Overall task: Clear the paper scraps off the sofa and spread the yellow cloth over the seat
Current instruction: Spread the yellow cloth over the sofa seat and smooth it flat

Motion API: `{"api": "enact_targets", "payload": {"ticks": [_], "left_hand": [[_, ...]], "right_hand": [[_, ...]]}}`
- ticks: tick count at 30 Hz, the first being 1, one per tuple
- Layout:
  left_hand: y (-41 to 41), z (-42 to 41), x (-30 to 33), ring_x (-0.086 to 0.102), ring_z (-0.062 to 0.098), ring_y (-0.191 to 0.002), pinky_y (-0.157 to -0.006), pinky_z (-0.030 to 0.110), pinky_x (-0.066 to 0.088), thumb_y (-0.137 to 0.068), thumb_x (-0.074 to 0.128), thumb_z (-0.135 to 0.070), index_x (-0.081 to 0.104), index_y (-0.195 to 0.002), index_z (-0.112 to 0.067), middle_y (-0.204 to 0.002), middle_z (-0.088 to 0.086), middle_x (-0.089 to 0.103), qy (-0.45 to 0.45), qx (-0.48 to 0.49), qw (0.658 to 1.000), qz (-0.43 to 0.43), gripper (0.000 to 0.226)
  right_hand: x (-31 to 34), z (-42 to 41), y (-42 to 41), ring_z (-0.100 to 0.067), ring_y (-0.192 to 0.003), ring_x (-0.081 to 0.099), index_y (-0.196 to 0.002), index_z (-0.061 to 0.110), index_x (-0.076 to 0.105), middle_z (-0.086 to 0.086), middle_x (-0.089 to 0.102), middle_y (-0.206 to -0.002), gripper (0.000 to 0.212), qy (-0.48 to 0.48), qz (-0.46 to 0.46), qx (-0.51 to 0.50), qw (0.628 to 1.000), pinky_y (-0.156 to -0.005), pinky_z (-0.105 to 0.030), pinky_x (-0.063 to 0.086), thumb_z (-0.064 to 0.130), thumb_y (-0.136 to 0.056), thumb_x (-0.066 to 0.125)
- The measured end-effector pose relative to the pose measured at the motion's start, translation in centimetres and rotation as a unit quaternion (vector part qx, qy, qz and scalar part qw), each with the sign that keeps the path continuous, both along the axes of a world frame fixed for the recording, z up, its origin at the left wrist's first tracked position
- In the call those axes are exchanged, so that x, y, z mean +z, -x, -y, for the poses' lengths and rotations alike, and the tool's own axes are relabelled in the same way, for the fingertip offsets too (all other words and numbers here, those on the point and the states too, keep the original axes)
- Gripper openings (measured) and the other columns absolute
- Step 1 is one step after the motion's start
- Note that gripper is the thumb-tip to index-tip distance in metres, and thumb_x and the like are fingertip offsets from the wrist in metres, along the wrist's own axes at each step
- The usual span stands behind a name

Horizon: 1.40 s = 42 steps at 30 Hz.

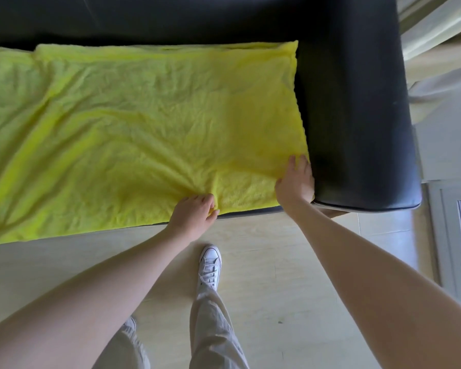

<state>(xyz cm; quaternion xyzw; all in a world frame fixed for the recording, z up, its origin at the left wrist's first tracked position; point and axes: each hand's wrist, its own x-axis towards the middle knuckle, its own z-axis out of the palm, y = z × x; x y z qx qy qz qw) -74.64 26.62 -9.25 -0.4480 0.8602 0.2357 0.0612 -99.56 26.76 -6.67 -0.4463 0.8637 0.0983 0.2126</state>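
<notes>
One yellow cloth (133, 123), wrinkled, lay spread over the seat of one black sofa (357, 107). Two hands were on its front edge. Left hand (193, 215): fingers curled, pinching a fold of cloth. Right hand (296, 182): fingers extended on the cloth corner, fingertips just beside the armrest (362, 129). Two white sneakers (209, 265) stood on the tiled floor (290, 275) behind the hands.

Bright daylight enters from the right. Soft sheen on the black leather sofa armrest (357, 115); the crumpled yellow fleece cloth (133, 123) is evenly lit, faint crease shadows. Wide-angle bending at edges; right margin smeared, slightly blurred.
</notes>
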Motion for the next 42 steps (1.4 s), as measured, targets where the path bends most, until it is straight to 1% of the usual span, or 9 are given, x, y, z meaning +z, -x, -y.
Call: {"api": "enact_targets", "payload": {"ticks": [3,5,9,11,16,21,28,33,42], "left_hand": [[0.1,0.3,0.5,0.060,0.027,-0.079,-0.065,0.033,0.045,-0.081,0.061,-0.021,0.058,-0.091,-0.010,-0.086,0.006,0.061,0.070,0.036,0.997,0.005,0.015],[0.0,0.5,0.6,0.057,0.031,-0.102,-0.080,0.038,0.048,-0.074,0.066,-0.021,0.057,-0.113,-0.011,-0.113,0.011,0.058,0.112,0.039,0.992,0.049,0.041],[-1.4,1.8,0.4,0.007,0.031,-0.148,-0.116,0.048,0.022,-0.082,0.064,-0.041,0.008,-0.154,-0.020,-0.160,0.013,0.002,0.000,0.059,0.991,0.121,0.094],[-2.1,2.4,0.2,0.004,0.030,-0.148,-0.114,0.049,0.024,-0.080,0.067,-0.047,0.005,-0.153,-0.022,-0.161,0.011,-0.003,-0.016,0.057,0.992,0.108,0.100],[-4.4,5.1,1.0,0.046,0.031,-0.130,-0.092,0.041,0.048,-0.082,0.062,-0.045,0.046,-0.139,-0.013,-0.149,0.014,0.038,0.057,0.102,0.993,0.016,0.067],[-8.3,10.7,1.5,0.047,0.032,-0.127,-0.094,0.042,0.046,-0.084,0.060,-0.030,0.052,-0.129,-0.008,-0.143,0.014,0.043,0.088,0.198,0.976,0.001,0.051],[-18.0,20.9,2.4,0.043,0.031,-0.128,-0.101,0.041,0.036,-0.088,0.050,-0.023,0.048,-0.131,-0.006,-0.141,0.012,0.044,0.139,0.312,0.940,-0.004,0.046],[-27.4,28.4,1.9,0.023,0.029,-0.143,-0.113,0.044,0.024,-0.093,0.044,-0.018,0.034,-0.144,-0.009,-0.154,0.012,0.026,0.077,0.354,0.931,0.046,0.053],[-35.3,36.0,0.2,-0.007,0.023,-0.148,-0.110,0.068,0.005,-0.093,0.035,-0.061,0.003,-0.152,-0.032,-0.161,-0.002,-0.009,-0.096,0.294,0.942,0.130,0.074]], "right_hand": [[0.1,0.3,-1.6,-0.025,-0.147,0.011,-0.153,0.023,0.010,-0.007,0.005,-0.160,0.069,0.056,0.052,0.115,0.990,-0.111,-0.042,0.031,0.023,-0.095,0.048],[-0.3,0.1,-2.0,-0.024,-0.148,0.003,-0.152,0.032,0.001,-0.005,-0.005,-0.161,0.072,0.029,0.074,0.168,0.983,-0.113,-0.042,0.026,0.036,-0.097,0.047],[-1.0,-0.1,-1.7,-0.025,-0.148,-0.010,-0.148,0.043,-0.013,-0.002,-0.018,-0.159,0.081,-0.033,0.081,0.071,0.994,-0.115,-0.047,0.022,0.057,-0.092,0.045],[-0.7,0.5,-1.9,-0.026,-0.147,-0.011,-0.147,0.043,-0.017,-0.004,-0.020,-0.159,0.087,-0.078,0.080,0.033,0.993,-0.114,-0.050,0.021,0.058,-0.090,0.047],[1.4,5.1,-6.6,-0.032,-0.144,0.011,-0.152,0.015,0.008,-0.016,0.004,-0.157,0.086,-0.056,0.015,0.021,0.998,-0.114,-0.044,0.024,0.025,-0.086,0.063],[2.3,11.7,-14.1,-0.032,-0.137,0.027,-0.145,0.011,0.028,-0.015,0.018,-0.153,0.064,0.050,0.050,0.144,0.987,-0.109,-0.040,0.029,0.015,-0.087,0.054],[1.7,21.0,-25.3,-0.026,-0.141,0.021,-0.149,0.015,0.022,-0.008,0.014,-0.157,0.063,0.073,0.119,0.207,0.968,-0.109,-0.038,0.029,0.021,-0.092,0.049],[0.8,27.1,-31.6,-0.022,-0.146,0.012,-0.153,0.021,0.011,-0.003,0.007,-0.161,0.066,0.065,0.149,0.234,0.959,-0.113,-0.039,0.026,0.031,-0.096,0.044],[-2.1,32.8,-34.2,-0.021,-0.148,-0.012,-0.151,0.038,0.003,0.005,-0.012,-0.161,0.067,-0.042,0.146,0.192,0.970,-0.117,-0.052,0.006,0.057,-0.095,0.034]]}}
